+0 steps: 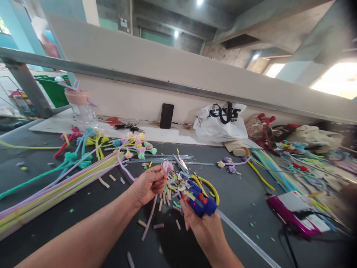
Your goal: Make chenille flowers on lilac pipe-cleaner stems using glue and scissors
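My left hand (pixel 149 184) pinches a small pink flower (pixel 167 166) at the middle of the view; a pink stem (pixel 150 219) hangs below the fist. My right hand (pixel 205 227) is wrapped round a blue glue gun (pixel 201 201), whose tip points up and left toward the flower, apart from it. A clear glue stick (pixel 245 238) runs from near the gun's back to the lower right. Beyond the gun lie scissors (pixel 181 163) with yellow handles (pixel 210 188). Short cut pieces (pixel 161 204) are scattered under the hands.
Left, long pastel stems (pixel 69 182) lie bundled beside finished-looking flowers (pixel 139 143). Behind stand a phone (pixel 166 116), a white bag (pixel 221 124) and a lidded jar (pixel 80 108). At right lies a magenta box (pixel 297 216) with a black cable (pixel 290 247).
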A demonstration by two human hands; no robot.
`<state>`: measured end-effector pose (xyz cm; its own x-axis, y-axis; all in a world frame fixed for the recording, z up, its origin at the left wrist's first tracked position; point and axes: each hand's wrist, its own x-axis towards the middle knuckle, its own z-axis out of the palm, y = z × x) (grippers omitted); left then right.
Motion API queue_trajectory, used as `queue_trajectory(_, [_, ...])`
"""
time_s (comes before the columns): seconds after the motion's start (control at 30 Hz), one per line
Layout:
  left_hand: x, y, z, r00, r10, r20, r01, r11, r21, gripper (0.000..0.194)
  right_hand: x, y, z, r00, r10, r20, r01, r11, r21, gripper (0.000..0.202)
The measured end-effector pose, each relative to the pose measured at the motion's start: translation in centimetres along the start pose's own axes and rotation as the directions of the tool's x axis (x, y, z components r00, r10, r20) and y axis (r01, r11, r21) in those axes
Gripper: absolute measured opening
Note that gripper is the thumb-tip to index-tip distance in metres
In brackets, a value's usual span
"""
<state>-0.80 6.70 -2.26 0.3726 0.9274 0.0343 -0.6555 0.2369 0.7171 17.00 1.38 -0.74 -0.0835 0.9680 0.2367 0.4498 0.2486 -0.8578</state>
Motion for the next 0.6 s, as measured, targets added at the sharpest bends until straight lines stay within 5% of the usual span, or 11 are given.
queue_trajectory(0.6, [0.05, 0.03, 0.20, 1.000, -0.020, -0.007, 0.020, 1.000, 0.019, 0.019, 0.02, -0.43, -0.18, 0.998, -0.049, -0.039, 0.048, 0.998, -0.035, 0.024])
